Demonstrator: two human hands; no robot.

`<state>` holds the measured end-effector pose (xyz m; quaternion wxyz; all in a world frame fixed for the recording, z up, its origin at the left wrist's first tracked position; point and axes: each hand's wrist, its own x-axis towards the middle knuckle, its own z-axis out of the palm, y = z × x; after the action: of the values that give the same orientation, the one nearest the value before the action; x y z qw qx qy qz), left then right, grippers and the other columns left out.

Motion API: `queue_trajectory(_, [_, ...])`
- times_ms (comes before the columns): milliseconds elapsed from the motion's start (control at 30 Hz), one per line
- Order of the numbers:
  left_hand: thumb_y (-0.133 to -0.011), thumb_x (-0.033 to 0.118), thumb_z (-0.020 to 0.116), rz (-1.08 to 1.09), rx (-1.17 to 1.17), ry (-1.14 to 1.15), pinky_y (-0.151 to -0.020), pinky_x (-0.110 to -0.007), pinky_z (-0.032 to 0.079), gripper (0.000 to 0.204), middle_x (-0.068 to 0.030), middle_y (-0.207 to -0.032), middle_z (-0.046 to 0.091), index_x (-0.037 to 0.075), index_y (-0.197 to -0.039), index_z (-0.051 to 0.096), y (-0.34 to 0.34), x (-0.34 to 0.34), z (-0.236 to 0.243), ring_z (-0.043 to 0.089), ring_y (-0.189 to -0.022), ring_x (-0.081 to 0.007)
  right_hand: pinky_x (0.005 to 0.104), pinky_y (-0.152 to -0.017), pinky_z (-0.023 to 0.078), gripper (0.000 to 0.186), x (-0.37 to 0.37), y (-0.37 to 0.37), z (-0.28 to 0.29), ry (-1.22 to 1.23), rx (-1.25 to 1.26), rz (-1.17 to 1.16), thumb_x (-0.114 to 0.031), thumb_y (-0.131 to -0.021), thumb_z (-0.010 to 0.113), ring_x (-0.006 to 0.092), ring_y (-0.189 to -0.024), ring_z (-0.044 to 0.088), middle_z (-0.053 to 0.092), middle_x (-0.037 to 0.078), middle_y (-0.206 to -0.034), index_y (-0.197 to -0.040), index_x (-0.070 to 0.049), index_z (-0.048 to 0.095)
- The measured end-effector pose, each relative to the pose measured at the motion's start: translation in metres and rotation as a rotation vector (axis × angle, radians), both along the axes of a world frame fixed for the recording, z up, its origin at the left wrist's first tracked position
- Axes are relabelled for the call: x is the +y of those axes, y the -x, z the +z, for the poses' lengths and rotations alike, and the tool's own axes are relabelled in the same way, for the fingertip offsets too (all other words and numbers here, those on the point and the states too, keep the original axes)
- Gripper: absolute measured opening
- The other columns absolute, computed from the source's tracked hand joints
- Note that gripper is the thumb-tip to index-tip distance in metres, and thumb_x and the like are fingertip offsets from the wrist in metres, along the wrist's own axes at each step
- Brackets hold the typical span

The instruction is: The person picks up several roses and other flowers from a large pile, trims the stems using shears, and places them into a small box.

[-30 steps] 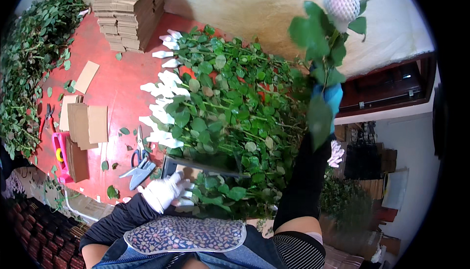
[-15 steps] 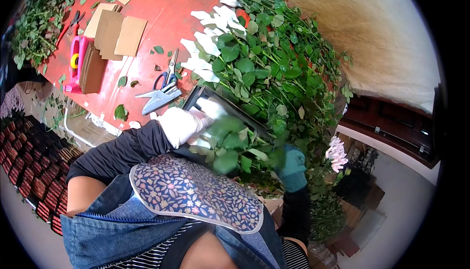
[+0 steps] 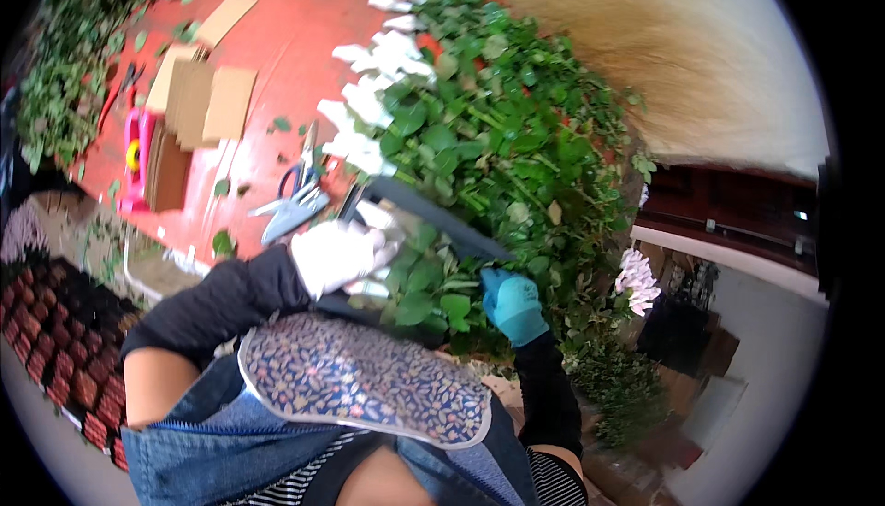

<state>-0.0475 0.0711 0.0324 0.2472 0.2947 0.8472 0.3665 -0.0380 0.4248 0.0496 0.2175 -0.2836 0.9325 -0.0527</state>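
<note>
A black open-topped trough [image 3: 433, 214] lies in front of me, with white-wrapped flower buds [image 3: 376, 217] and green leafy stems [image 3: 427, 276] inside it. My left hand [image 3: 339, 255], in a white glove, is at the trough's bud end, its fingers curled beside the white wraps; what they hold, if anything, is hidden. My right hand [image 3: 513, 306], in a teal knitted glove, is closed at the stem end of the leafy bunch. Beyond the trough lies a large heap of leafy stems [image 3: 516, 147], with white-wrapped heads [image 3: 369, 100] pointing left.
On the red table [image 3: 277, 45] lie a grey stapler [image 3: 293, 213], scissors [image 3: 307, 160], cardboard pieces [image 3: 229, 103], a pink tape dispenser [image 3: 136, 160] and red-handled pruners [image 3: 115, 96]. Cut foliage [image 3: 83, 45] is piled at the far left. Pale pink flowers [image 3: 637, 282] stand at the right.
My right hand has moved left and inward to the trough's stem end. The bunch now sits lower in the trough. My left hand has drawn back slightly from the buds; the view has shifted.
</note>
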Motion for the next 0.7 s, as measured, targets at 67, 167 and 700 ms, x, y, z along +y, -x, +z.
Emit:
queue_trajectory(67, [-0.080, 0.036, 0.065, -0.151, 0.635, 0.138, -0.061, -0.033, 0.054, 0.057, -0.0093, -0.120, 0.055, 0.009, -0.129, 0.053, 0.006, 0.000, 0.016, 0.064, -0.082, -0.0202, 0.0476, -0.066, 0.051, 0.031, 0.007, -0.004, -0.004, -0.018, -0.025, -0.025, -0.015, -0.078, 0.063, 0.0372, -0.076, 0.062, 0.064, 0.019, -0.086, -0.107, -0.004, 0.063])
queue_trajectory(167, [-0.078, 0.039, 0.069, -0.120, 0.416, 0.207, -0.062, -0.034, 0.054, 0.058, -0.0101, -0.113, 0.056, 0.007, -0.126, 0.056, 0.007, 0.000, 0.006, 0.064, -0.081, -0.0221, 0.0487, -0.067, 0.050, 0.029, -0.003, 0.008, 0.018, -0.155, -0.239, -0.064, -0.019, -0.082, 0.062, 0.0374, -0.076, 0.062, 0.064, 0.018, -0.085, -0.108, -0.007, 0.063])
queue_trajectory(700, [-0.078, 0.034, 0.070, -0.089, 0.360, 0.149, -0.055, -0.034, 0.051, 0.053, -0.0042, -0.125, 0.056, 0.017, -0.126, 0.058, 0.005, -0.011, 0.000, 0.064, -0.066, -0.0213, 0.0492, -0.082, 0.052, 0.035, -0.103, 0.397, -0.107, -0.273, 0.325, -0.094, -0.019, -0.080, 0.066, 0.0348, -0.099, 0.063, 0.063, 0.015, -0.106, -0.115, -0.018, 0.067])
